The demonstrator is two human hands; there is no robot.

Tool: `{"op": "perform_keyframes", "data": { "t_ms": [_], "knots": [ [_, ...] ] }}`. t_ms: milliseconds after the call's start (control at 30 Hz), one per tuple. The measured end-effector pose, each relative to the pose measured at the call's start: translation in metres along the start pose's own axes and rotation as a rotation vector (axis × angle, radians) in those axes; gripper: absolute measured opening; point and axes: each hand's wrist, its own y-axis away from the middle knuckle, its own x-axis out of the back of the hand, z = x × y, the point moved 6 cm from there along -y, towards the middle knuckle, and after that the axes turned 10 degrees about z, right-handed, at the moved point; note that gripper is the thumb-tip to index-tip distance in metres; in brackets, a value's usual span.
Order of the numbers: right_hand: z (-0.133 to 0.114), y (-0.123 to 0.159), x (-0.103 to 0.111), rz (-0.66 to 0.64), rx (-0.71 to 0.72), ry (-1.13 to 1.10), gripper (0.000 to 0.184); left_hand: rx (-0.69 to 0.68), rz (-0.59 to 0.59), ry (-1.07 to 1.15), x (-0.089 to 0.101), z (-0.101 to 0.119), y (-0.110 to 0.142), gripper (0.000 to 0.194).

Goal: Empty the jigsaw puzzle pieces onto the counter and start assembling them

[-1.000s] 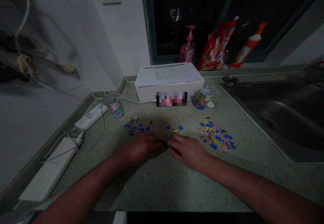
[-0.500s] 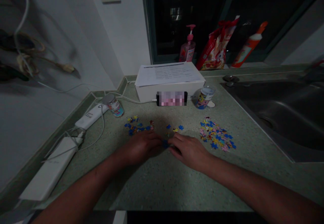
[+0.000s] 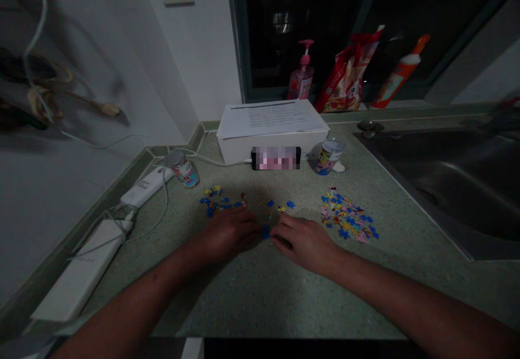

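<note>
Between my fingertips, low over the green counter, is a blue jigsaw puzzle piece (image 3: 265,232). My left hand (image 3: 232,230) closes on its left side and my right hand (image 3: 303,238) pinches at its right side. Whether it is one piece or two joined is too dark to tell. Just beyond it lie a few loose puzzle pieces (image 3: 281,208), blue and yellow. Behind my left hand is a small scatter of puzzle pieces (image 3: 213,201), partly hidden by that hand. A larger pile of blue, yellow and pink puzzle pieces (image 3: 348,215) spreads to the right of my right hand.
A phone (image 3: 276,158) leans on a white box (image 3: 272,126) topped with paper. A clear canister (image 3: 328,156) stands right of it; a lidded jar (image 3: 182,169) stands left. Power strips (image 3: 87,267) with cables line the left edge. A steel sink (image 3: 450,185) lies right.
My hands stay almost in place. The left fingers have shifted very slightly left, and a little more of the blue puzzle piece shows between the hands.
</note>
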Motion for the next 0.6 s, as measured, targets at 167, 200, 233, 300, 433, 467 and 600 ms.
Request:
{"op": "perform_keyframes", "data": {
  "t_ms": [167, 200, 233, 300, 433, 467, 600],
  "knots": [
    [-0.0002, 0.0004, -0.0009, -0.003, 0.012, -0.003, 0.017, 0.021, -0.015, -0.009, -0.0006, -0.0011, 0.0004, 0.021],
    [0.0001, 0.0006, -0.0011, -0.002, 0.014, -0.003, 0.017, 0.022, -0.009, 0.001, -0.0003, -0.0010, 0.0003, 0.021],
    [0.0003, 0.0007, -0.0012, -0.002, 0.017, -0.002, 0.017, 0.021, -0.005, 0.011, 0.0000, -0.0010, 0.0003, 0.021],
    [0.0007, 0.0011, -0.0011, 0.000, 0.020, 0.002, 0.017, 0.021, -0.001, 0.013, 0.0002, -0.0012, 0.0003, 0.020],
    [-0.0011, 0.0009, -0.0007, -0.003, 0.027, 0.001, 0.016, 0.015, -0.013, -0.010, -0.0001, -0.0004, -0.0002, 0.020],
    [-0.0016, 0.0005, -0.0005, -0.007, 0.027, 0.001, 0.016, 0.017, -0.017, -0.010, -0.0001, -0.0001, -0.0003, 0.020],
    [0.0019, -0.0017, 0.0047, 0.008, 0.011, -0.007, 0.015, 0.046, -0.016, -0.003, 0.0012, -0.0022, -0.0005, 0.020]
  ]
}}
